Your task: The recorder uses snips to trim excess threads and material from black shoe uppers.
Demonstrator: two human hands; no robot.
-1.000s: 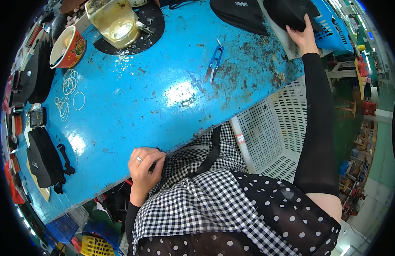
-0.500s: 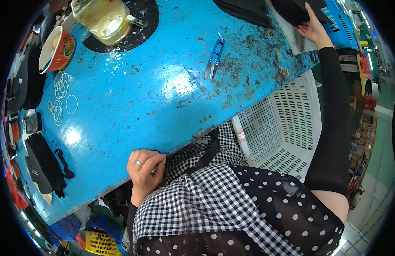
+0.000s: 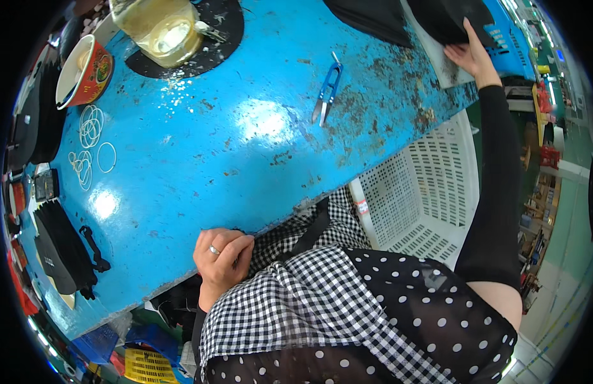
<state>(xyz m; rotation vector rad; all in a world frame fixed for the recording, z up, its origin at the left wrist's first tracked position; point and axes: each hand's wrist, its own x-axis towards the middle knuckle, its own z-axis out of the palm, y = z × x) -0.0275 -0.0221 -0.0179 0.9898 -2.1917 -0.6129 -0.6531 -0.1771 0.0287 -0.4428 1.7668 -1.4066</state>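
At the far right of the table, my right hand is at the near edge of a thin black sheet-like piece. The thumb lies over the piece and the fingers come in at its lower edge, gripping it. A pale board or sheet lies under that piece. My left hand, with a ring on one finger, rests in a loose fist at the table's near edge and shows nothing in it. Blue-handled thread snips lie on the blue table between the hands.
Upper left are a glue pot on a black mat and a red paper bowl. Pale rubber bands and stacked black pieces lie at the left. A white plastic basket stands below the right edge, a blue one beyond.
My right hand has shifted slightly nearer at the black piece, with its fingers a little more spread. My left hand stays curled at the edge. The whole view has moved slightly.
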